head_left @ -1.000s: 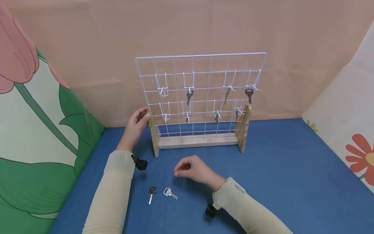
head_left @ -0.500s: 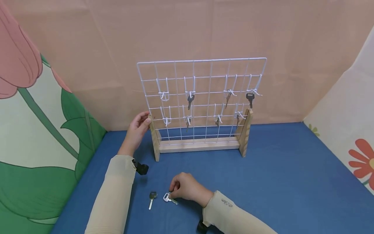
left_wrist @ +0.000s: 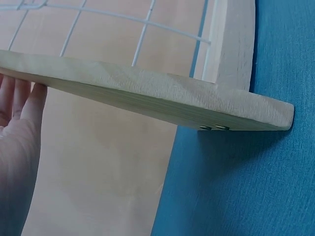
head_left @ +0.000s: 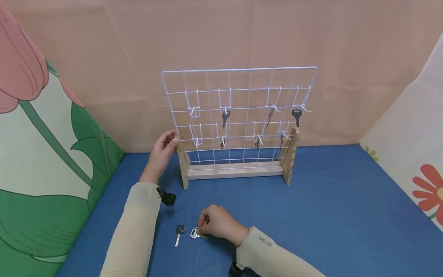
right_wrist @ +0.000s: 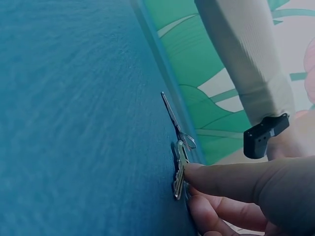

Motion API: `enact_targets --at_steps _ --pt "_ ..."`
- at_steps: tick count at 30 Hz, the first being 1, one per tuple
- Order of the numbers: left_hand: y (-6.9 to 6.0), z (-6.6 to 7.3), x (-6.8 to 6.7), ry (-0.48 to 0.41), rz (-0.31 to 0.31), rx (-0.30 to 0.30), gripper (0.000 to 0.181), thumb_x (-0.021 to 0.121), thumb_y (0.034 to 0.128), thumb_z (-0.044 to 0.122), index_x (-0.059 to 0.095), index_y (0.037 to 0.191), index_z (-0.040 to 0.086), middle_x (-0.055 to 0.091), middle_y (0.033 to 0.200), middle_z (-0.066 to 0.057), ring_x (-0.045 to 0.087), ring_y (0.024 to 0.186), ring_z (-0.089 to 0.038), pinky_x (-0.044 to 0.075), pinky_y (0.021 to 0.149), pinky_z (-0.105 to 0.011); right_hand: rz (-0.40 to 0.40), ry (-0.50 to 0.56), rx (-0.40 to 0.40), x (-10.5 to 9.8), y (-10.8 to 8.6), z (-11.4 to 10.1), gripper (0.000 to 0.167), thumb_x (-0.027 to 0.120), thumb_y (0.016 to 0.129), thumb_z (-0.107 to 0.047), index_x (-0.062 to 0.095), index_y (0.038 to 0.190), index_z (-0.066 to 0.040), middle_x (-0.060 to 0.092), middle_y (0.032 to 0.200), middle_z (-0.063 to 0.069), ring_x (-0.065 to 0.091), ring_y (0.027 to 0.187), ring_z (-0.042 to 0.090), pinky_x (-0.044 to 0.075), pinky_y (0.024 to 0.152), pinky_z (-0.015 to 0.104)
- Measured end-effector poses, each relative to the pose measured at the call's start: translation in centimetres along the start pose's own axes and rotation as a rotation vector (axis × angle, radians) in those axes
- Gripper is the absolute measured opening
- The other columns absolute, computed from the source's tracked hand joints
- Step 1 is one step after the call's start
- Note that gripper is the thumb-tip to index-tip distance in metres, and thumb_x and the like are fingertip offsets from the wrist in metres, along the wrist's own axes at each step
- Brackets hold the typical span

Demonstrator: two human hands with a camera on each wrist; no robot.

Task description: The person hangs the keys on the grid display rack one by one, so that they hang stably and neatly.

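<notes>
My left hand (head_left: 160, 154) grips the left wooden post (head_left: 182, 163) of a white wire key rack (head_left: 235, 172), thumb in front. Seen from the left wrist, the fingertips (left_wrist: 34, 98) meet the post's edge. On the blue cloth, my right hand (head_left: 220, 224) pinches a silver key (head_left: 194, 233) between thumb and fingers; its blade is partly hidden in the head view. In the right wrist view the thumb presses on this key (right_wrist: 179, 172), which lies close to the cloth. Just left of it lies a dark-headed key (head_left: 180, 230) with a silver blade.
Several keys hang on the rack's hooks, among them a dark key (head_left: 296, 115) at upper right. Two left hooks, upper (head_left: 194, 111) and lower (head_left: 197, 141), carry no key. Blue cloth (head_left: 332, 200) extends right; a tan backdrop (head_left: 242, 34) stands behind.
My right hand has come down and left from above the cloth to the silver key and now pinches it. The key has shifted slightly left. My left hand stays on the post.
</notes>
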State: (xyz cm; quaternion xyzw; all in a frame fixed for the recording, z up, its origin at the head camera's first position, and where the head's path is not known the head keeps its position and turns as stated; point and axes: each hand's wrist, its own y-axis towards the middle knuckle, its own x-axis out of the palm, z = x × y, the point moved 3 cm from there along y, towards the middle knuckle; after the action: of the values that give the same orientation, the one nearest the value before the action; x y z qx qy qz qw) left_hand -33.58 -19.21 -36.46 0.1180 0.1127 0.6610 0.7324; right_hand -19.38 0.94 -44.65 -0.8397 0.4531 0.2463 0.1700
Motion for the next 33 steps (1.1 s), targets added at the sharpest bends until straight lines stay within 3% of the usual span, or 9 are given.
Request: enact_targets --at_steps 4,11,17,23,33 --pt "0.1 0.0 0.1 -0.005 -0.001 -0.002 0.049 0.053 0.1068 0.020 0.039 0.147 -0.005 0.051 0.133 -0.013 0.051 0.122 -0.020 0.046 0.104 -0.020 -0.002 -0.007 0.006 0.1 -0.1 -0.1 0.015 0.084 0.079 0.000 0.073 0.076 -0.010 0.058 0.059 -0.006 0.050 0.053 0.005 0.041 0.050 0.020" --pt "0.1 0.3 -0.1 0.011 0.005 -0.007 0.048 0.054 0.1064 0.023 0.042 0.147 0.001 0.044 0.140 -0.022 0.051 0.120 -0.017 0.046 0.104 -0.019 -0.028 -0.080 -0.053 0.0 -0.1 -0.8 0.015 0.082 0.081 0.001 0.081 0.086 -0.014 0.060 0.069 -0.011 0.051 0.062 0.001 0.045 0.056 0.019" --pt "0.4 0.5 0.1 0.039 0.004 -0.005 0.047 0.054 0.1067 0.022 0.042 0.147 0.001 0.050 0.130 -0.007 0.051 0.118 -0.015 0.046 0.105 -0.021 0.009 -0.076 -0.046 -0.2 -0.2 -1.0 0.015 0.082 0.081 0.001 0.077 0.081 -0.013 0.060 0.068 -0.010 0.053 0.060 0.003 0.047 0.054 0.020" --pt "0.1 0.2 -0.1 0.044 0.009 -0.029 0.047 0.054 0.1066 0.023 0.042 0.147 0.003 0.045 0.139 -0.018 0.050 0.121 -0.015 0.044 0.108 -0.024 0.029 -0.105 -0.029 0.4 -0.3 -0.9 0.021 0.082 0.083 -0.004 0.070 0.072 -0.017 0.057 0.063 -0.013 0.051 0.059 0.003 0.042 0.057 0.023" --pt "-0.1 0.0 -0.1 0.049 0.006 -0.043 0.049 0.053 0.1067 0.025 0.041 0.148 0.002 0.047 0.135 -0.011 0.050 0.121 -0.014 0.043 0.110 -0.026 0.004 0.012 -0.088 -1.0 -0.2 -0.7 0.016 0.073 0.090 0.000 0.072 0.078 -0.010 0.062 0.070 -0.009 0.052 0.061 0.002 0.045 0.055 0.019"
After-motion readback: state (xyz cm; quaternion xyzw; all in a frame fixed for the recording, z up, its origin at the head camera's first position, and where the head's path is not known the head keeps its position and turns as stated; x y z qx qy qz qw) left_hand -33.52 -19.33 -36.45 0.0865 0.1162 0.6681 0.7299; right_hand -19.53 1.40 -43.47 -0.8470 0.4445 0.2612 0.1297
